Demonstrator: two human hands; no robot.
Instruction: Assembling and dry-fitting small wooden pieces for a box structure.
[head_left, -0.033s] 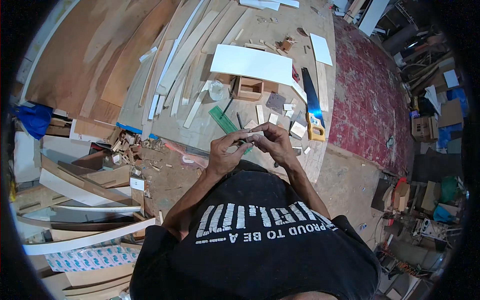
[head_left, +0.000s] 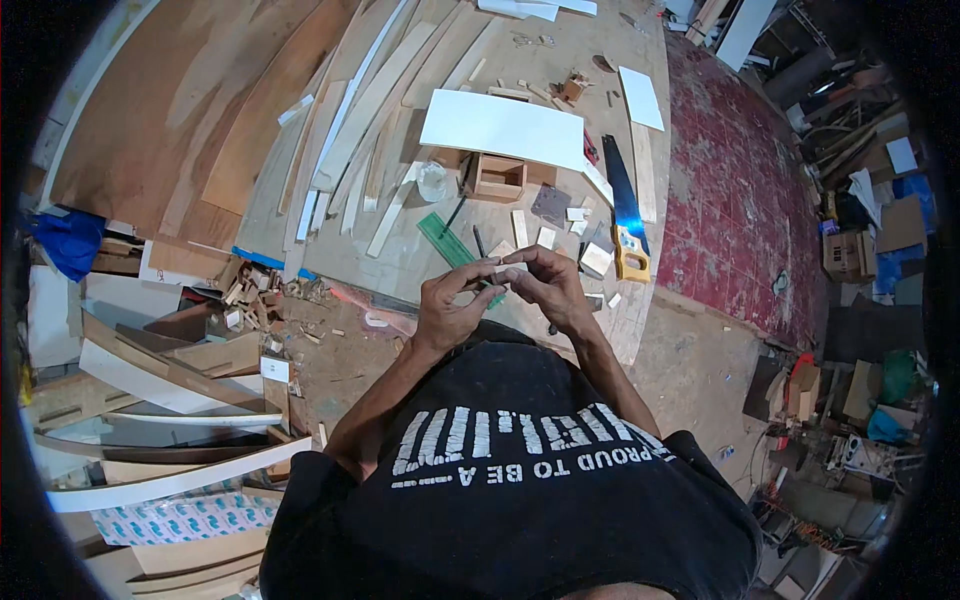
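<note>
Over the near edge of the workbench, both my hands pinch a small pale piece (head_left: 513,267) that looks like wood. My left hand (head_left: 450,302) is closed, with thumb and fingertips at the left end of the piece. My right hand (head_left: 556,290) is closed on its right end, fingers bent over it. The fingers hide most of the piece. Beneath and beyond my left hand lies a green ruler (head_left: 443,238), slanting away to the left. A dark pen-like stick (head_left: 478,241) lies just past my fingertips. Small wood blocks (head_left: 597,261) lie near my right hand.
A handsaw (head_left: 624,195) with a yellow handle lies at the bench's right side. Farther back are an open wooden box (head_left: 498,178), a white panel (head_left: 502,124) and a clear cup (head_left: 432,182). Long wood strips (head_left: 375,100) cover the left. Curved boards (head_left: 180,420) are stacked at lower left.
</note>
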